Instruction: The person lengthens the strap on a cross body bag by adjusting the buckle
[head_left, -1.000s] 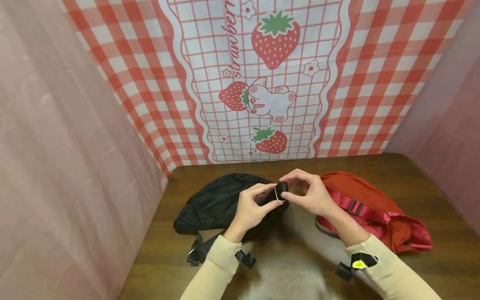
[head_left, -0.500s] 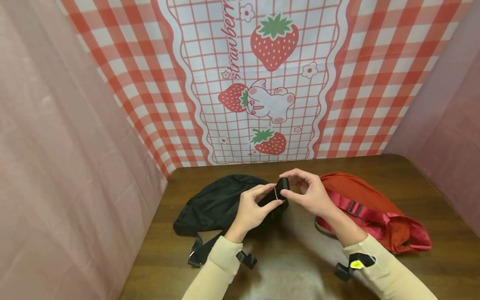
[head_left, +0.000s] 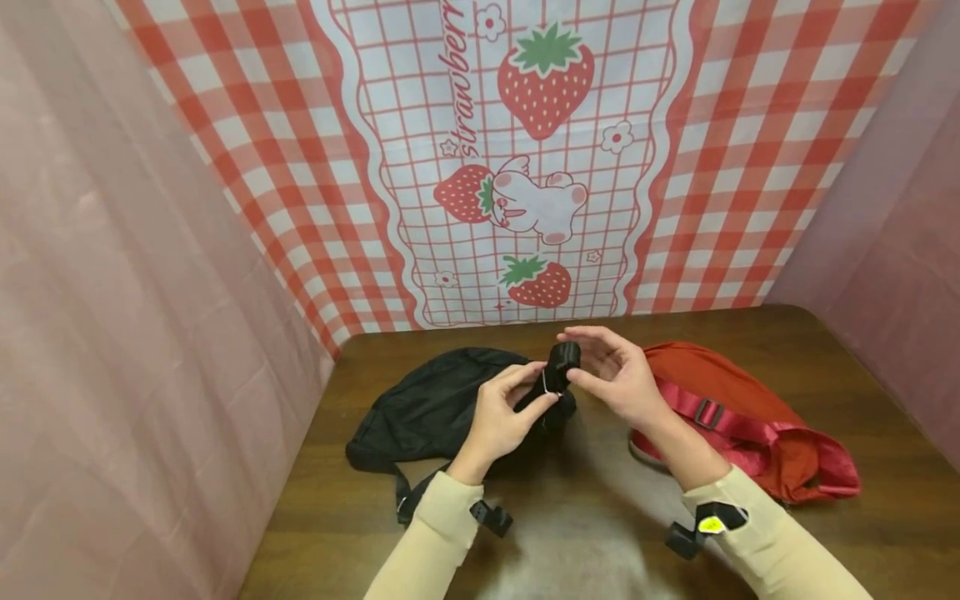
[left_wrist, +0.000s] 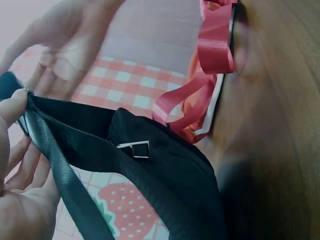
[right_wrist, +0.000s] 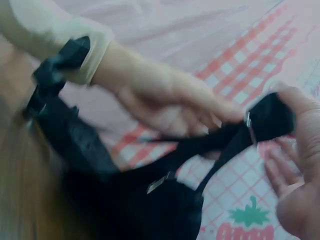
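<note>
A black bag (head_left: pixel 435 408) lies at the left of the table, its black strap (head_left: pixel 565 357) raised and doubled into a loop through a silver-edged slider buckle (right_wrist: pixel 248 121). The left hand (head_left: pixel 498 417) pinches the strap at the slider between thumb and fingers. Around the loop's far end, the right hand (head_left: pixel 626 385) holds on loosely, thumb on the near side and fingers behind. In the left wrist view, the strap runs down to a metal ring (left_wrist: pixel 141 150) on the bag. Part of the bag is hidden behind the left hand.
To the right lies a red bag (head_left: pixel 708 367) with a pink-red strap and dark slider (head_left: pixel 708 413). Both stand on a brown wooden table (head_left: pixel 585 533). A red checked strawberry cloth (head_left: pixel 540 192) hangs behind, with pink curtains (head_left: pixel 150 292) at the sides.
The strap loop has grown larger and stands higher above the slider. The right hand has risen slightly with it, its fingers spread a little wider. The strap's lower loop by the left sleeve has drawn in.
</note>
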